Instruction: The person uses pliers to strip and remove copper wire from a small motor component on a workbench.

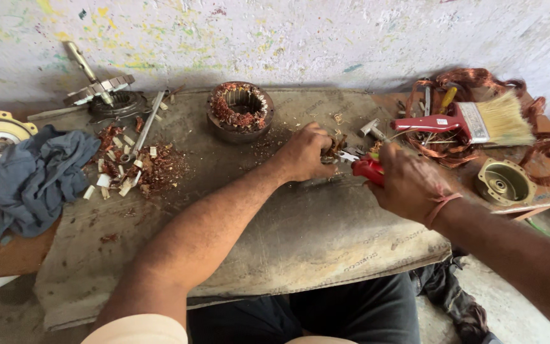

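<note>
Head view: left hand (305, 153) fingers pinch copper scraps (335, 148); right hand (408, 181) fingers clench red-handled pliers (365, 167).

Worn board (326, 242) (dusty) bears stator (240, 109), paintbrush (472, 121).

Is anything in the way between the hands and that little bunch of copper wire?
No. The left hand already pinches the small copper wire bundle, and the right hand brings red-handled pliers right up to it. Nothing visible lies between them.
</note>
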